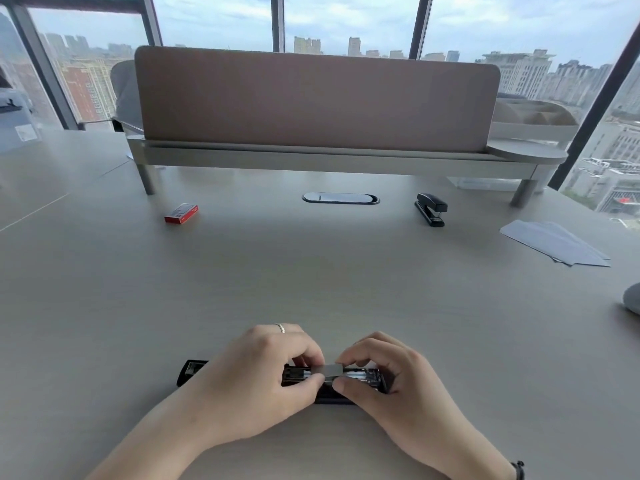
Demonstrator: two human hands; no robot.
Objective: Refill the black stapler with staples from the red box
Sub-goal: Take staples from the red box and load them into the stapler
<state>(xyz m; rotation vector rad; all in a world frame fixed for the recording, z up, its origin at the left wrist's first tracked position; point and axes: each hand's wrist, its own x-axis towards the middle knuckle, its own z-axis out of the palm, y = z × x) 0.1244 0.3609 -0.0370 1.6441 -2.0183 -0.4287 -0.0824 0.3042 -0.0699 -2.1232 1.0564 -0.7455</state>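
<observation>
The black stapler [194, 370] lies opened out flat near the front edge of the table [311, 278], stretched left to right, with its metal staple channel facing up. A short silvery strip of staples [327, 370] sits over the channel, pinched at its ends between the left hand [273, 372] and the right hand [384, 372]. The red box [181, 213], small and rectangular with a grey label on top, lies flat far back on the left, well apart from the stapler.

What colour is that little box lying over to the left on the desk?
The little box is red with a grey-white panel on its top face, seen in the head view.
</observation>
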